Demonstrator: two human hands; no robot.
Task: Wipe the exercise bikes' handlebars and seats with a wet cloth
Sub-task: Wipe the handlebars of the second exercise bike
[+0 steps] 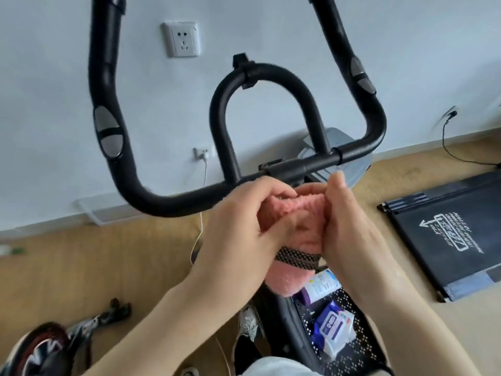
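Two bare hands meet just below the handlebar's cross tube, both clasped on one pink cloth [292, 226]. Left hand [238, 229]: fingers curled over the cloth's upper left edge, thumb laid across its front, gripping. Right hand [352, 232]: fingers closed along the cloth's right side, thumb up against its top corner, also gripping. Cloth sits bunched between the two palms, its top edge close under the bar; whether it touches the bar cannot be told.

Cloth look: salmon-pink, nubbly terry pile, crumpled into folds between the fingers. A dark woven band [298, 258] with a pale fleck pattern crosses it below the hands. Beneath the band a rounded pink fold hangs free. Wetness cannot be judged.

Left to right across the scene: a red-and-black flywheel [40, 348] at the lower left on the wood-look floor [95, 267]; the black handlebar [168, 203] sweeping up on the left with grey oval pads, a centre loop rising from the cross tube, the right arm curving up likewise. White wall [271, 28] behind carries a socket plate [181, 39]. Below the hands, a black perforated tray [344, 346] holds a white bottle with a purple cap [320, 286] and a wipes packet [334, 329]. Far right, a black treadmill deck [444, 234] lies flat on the floor
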